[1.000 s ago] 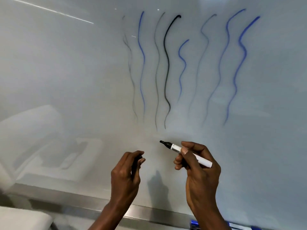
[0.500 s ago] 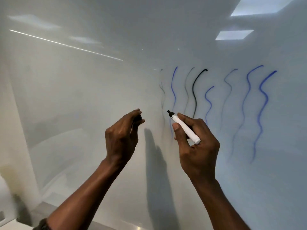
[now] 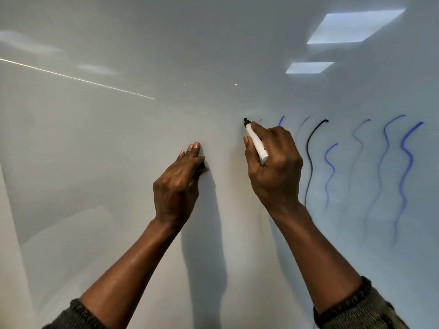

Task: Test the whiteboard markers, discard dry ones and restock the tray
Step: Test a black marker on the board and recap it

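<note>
1. One marker is under test. It has a slim white barrel and a black tip, and it sits a little right of the centre of the frame, held up against the whiteboard.
2. It looks light and stiff, and its smooth plastic is probably a bit slippery. The felt tip is the only soft part, so I judge that light pressure is enough. The best hold is on the barrel just behind the tip, as with a pen.
3. Its long axis is steep and runs from lower right to upper left. The tip points up and slightly left, at the board or touching it. The blunt rear end lies over the back of the hand.
4. The right hand has its fingers curled round the barrel, with the thumb on the left side.
5. The left hand is to the left of the marker and apart from it. Its fingertips are nearly straight and reach toward the board. The thumb pinches a small black piece, probably the cap, against the index finger.
6. Wavy test lines stand on the right: one strong black line, several blue lines and some faint grey ones. The tray is not in view.
</note>
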Available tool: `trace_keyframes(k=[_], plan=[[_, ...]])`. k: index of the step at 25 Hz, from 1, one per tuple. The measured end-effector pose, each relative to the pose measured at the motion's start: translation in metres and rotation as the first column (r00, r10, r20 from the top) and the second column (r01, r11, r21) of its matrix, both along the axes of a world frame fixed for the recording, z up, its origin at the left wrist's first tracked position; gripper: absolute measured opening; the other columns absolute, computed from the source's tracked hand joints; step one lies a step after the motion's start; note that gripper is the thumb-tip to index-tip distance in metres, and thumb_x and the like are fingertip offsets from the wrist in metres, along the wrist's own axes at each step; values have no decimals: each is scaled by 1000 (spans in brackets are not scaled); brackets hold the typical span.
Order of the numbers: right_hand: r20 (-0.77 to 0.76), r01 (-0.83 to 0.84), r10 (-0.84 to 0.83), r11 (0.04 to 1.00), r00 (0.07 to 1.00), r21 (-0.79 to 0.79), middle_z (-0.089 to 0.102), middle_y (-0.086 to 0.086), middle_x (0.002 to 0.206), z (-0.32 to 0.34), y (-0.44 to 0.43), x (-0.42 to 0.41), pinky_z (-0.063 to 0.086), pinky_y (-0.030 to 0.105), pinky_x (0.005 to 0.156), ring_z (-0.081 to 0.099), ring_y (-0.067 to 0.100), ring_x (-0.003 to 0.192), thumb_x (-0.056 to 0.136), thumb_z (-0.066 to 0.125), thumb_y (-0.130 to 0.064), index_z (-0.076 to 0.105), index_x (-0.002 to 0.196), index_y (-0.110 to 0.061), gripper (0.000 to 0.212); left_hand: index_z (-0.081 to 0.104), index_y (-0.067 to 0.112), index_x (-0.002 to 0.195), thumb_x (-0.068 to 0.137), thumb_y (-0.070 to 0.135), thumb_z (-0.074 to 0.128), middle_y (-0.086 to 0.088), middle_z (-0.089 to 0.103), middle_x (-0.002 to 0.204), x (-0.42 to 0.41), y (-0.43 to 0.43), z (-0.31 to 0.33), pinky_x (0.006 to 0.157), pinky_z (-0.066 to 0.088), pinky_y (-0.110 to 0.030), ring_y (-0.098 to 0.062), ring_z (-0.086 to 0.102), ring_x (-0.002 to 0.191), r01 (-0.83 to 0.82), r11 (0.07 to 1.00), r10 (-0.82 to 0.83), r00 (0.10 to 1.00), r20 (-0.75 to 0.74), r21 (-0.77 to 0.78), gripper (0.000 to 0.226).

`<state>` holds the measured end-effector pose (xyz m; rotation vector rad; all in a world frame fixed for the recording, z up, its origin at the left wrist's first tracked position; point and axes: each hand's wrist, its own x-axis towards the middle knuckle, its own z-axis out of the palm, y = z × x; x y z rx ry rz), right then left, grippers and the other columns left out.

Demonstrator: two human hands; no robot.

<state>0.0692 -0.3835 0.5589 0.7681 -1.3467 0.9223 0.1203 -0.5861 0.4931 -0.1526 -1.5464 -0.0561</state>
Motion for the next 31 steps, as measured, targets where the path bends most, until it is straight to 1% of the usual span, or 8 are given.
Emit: trace_keyframes(k=[11,15,17,19,22,25,27,31], plan=[[71,166,-190,953,979,255,70,9,95,-145,2,26,58,29,68,65,23,86,100,68,-16,75,120,-3,25,78,3,123,106,12,70,-12,69,143,-4,-6,-3,102,63,-45,-24,68,131,76,997,-76,997,1,24,21],[203,110,-190,929,960,353,69,2,92,-190,17,40,57,27,65,64,19,82,96,71,-18,77,117,-11,23,76,7,125,103,16,74,-3,74,136,14,11,-3,95,65,-40,-14,71,124,236,942,-256,965,56,237,23],[339,5,-131,936,932,351,67,-7,88,-200,29,50,51,23,64,64,15,78,93,72,-19,79,113,-19,21,78,14,117,103,21,75,7,81,121,36,27,-9,73,64,-40,-13,79,104,371,805,-432,901,29,464,17],[604,-200,86,972,793,124,73,-10,86,-202,41,68,51,22,63,68,13,73,94,76,-15,82,106,-25,17,81,19,109,100,23,78,11,82,107,59,44,-26,74,62,-38,-14,80,96,449,584,-595,803,-19,677,10],[753,-374,524,842,398,-388,77,11,77,-203,61,91,58,30,61,72,26,68,92,75,-2,85,96,-17,18,85,17,106,95,19,80,6,83,103,84,61,-63,97,60,-32,-11,78,101,423,93,-760,616,-210,901,12],[711,-397,653,744,261,-537,75,23,79,-209,77,112,61,34,63,73,38,73,90,74,-4,83,99,-7,13,88,22,107,84,37,78,7,72,97,98,71,-101,92,54,-33,-17,60,90,163,-353,-799,460,-387,922,29],[709,-393,674,721,207,-571,76,26,83,-217,83,124,62,34,65,74,41,75,85,74,-10,82,101,-5,19,87,23,110,80,44,78,6,69,101,105,82,-128,88,52,-32,-18,57,93,12,-504,-781,419,-462,863,38],[743,-383,660,719,113,-580,77,26,85,-240,93,141,62,33,64,74,41,75,84,74,-10,83,101,-8,20,88,20,103,76,43,82,5,77,103,117,106,-169,88,54,-32,-18,61,96,-117,-632,-720,453,-525,766,36]])
